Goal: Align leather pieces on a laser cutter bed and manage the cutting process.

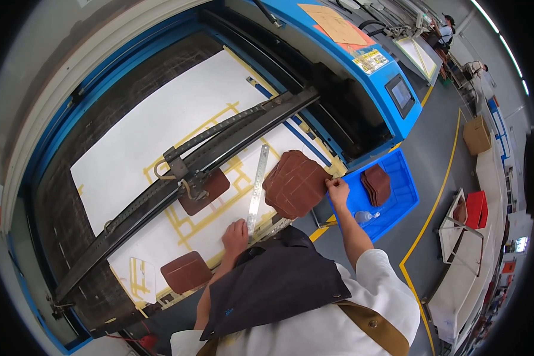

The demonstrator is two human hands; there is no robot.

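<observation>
My right hand (337,191) pinches the right edge of a fanned stack of brown leather pieces (295,184) lying on the machine's bed. My left hand (235,237) rests, fingers curled, at the front of the white sheet (139,127), close beside the lower end of a steel ruler (257,187); I see nothing in it. One brown leather piece (187,273) lies left of that hand. Another brown piece (204,193) sits partly hidden under the machine's head. Yellow tape lines (190,233) mark the sheet.
A black gantry beam (237,145) crosses the bed of the blue machine (362,77). To my right, a blue bin (391,202) holds brown pieces (375,185) and a clear bottle (366,217). A red crate (476,209) stands farther right, and people work in the background.
</observation>
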